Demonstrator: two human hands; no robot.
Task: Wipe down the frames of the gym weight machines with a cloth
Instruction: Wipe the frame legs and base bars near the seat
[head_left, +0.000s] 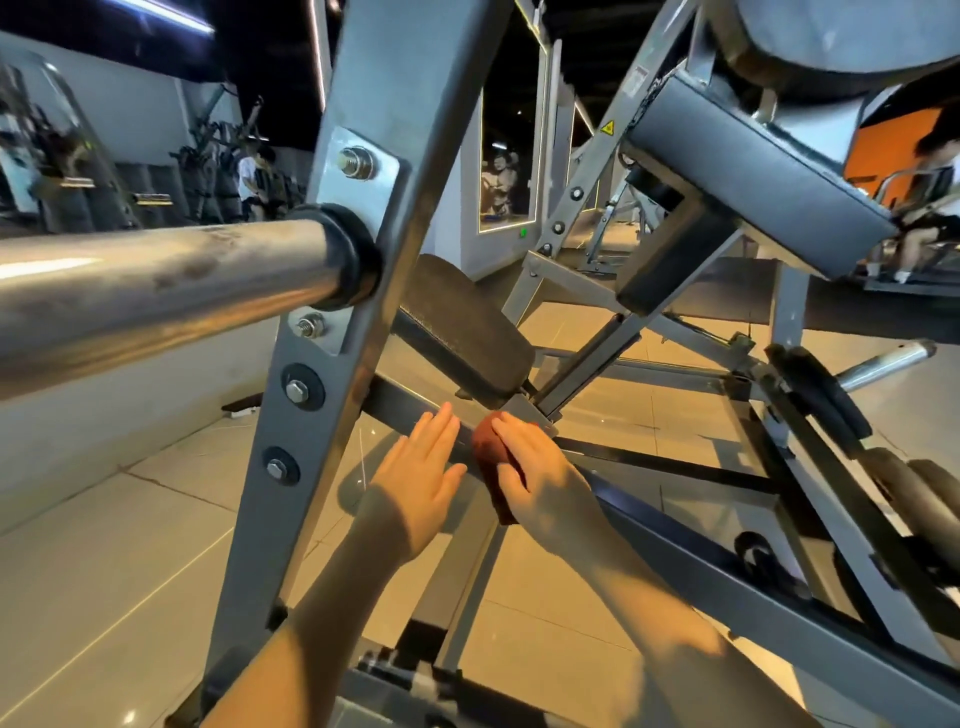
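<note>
The person leans in low over a grey weight machine, both bare arms stretched forward. The left hand (418, 470) lies flat, fingers straight and close together, fingertips resting on the slanted grey frame bar (691, 551) that runs from the upright post (291, 415) down towards the right. Just beside it, the right hand (535, 467) is wrapped over a bunched rust-red cloth (488, 447), fingers on top and thumb along its side, pressing it against the same bar. The cloth sits right where that bar meets a bracket under the black pad (462, 332), and a fold of it hangs below the palm. The two hands are near each other but not touching, with the cloth between them.

The post carries several bolts (297, 391) and a thick, scuffed steel peg (156, 291) sticking out to the left, ringed by a black collar. To the right, black weight plates (821, 400) sit on another peg of the machine. Glossy beige tiles make up the floor (104, 571). Farther back, a person (252, 179) stands near other equipment along the wall.
</note>
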